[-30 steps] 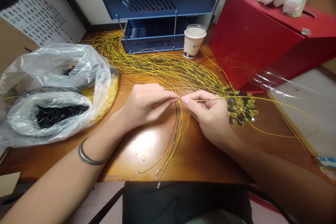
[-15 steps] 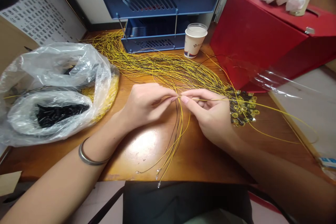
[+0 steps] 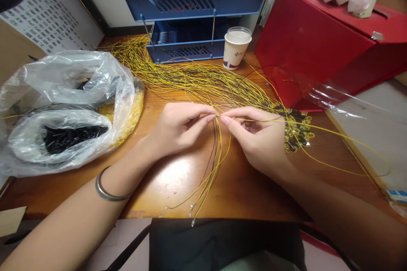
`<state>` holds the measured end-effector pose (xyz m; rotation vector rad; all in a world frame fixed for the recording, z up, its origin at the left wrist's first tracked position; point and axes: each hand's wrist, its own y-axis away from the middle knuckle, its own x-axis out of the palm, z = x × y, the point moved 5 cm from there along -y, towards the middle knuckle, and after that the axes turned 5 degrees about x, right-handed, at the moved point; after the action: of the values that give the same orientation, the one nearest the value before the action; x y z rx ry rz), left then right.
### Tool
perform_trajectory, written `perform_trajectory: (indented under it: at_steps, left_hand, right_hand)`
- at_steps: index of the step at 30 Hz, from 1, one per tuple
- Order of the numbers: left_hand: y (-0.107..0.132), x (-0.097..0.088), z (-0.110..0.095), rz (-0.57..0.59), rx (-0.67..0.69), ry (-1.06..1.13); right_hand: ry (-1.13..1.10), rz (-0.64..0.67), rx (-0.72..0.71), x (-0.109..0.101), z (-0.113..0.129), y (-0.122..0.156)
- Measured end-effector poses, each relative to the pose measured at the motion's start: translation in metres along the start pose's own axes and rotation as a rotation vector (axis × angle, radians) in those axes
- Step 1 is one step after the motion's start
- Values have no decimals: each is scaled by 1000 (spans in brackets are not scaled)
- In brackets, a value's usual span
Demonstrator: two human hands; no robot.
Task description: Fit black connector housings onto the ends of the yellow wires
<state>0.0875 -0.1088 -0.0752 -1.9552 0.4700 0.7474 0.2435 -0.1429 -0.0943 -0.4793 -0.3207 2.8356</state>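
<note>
My left hand (image 3: 186,125) pinches thin wire between thumb and forefinger, fingertips almost meeting those of my right hand (image 3: 256,133). My right hand is closed on a yellow wire (image 3: 330,128), which runs out past it and loops over the right side. Below my fingertips, several yellow and dark wires (image 3: 219,152) hang towards the table's front edge, small shiny ends (image 3: 192,216) at their tips. Behind both hands stretches a long bundle of yellow and black wires (image 3: 197,77). Its right end has black pieces with yellow ring terminals (image 3: 297,131). What exactly lies between the fingertips is too small to tell.
On the left sits a clear plastic bag (image 3: 73,65) holding black pieces (image 3: 73,137). A blue tray rack (image 3: 190,2) and a paper cup (image 3: 235,51) stand at the back. A red box (image 3: 305,38) rises at the right on the wooden table (image 3: 254,194).
Both hands keep their pinch; my right hand has shifted slightly right. The yellow wire's loop at the right has moved a little outward and down.
</note>
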Motion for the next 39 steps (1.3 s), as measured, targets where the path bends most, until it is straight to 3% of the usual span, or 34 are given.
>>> perform_trajectory:
  at_steps: [15,22,28,34,39]
  left_hand:
    - [5,12,18,17,-390,392]
    - [8,18,28,53,-473,521]
    - [8,23,32,113,-528,647]
    - [10,30,32,140,-661,815]
    - [12,33,31,133,-649,851]
  right_hand:
    - [21,17,-33,1,-3,0]
    - [67,54,-48,3,-5,-1]
    - [137,101,-145,4,-7,-3]
    - [136,115,-175,4,-4,-3]
    - [117,108,-170,4,-3,-2]
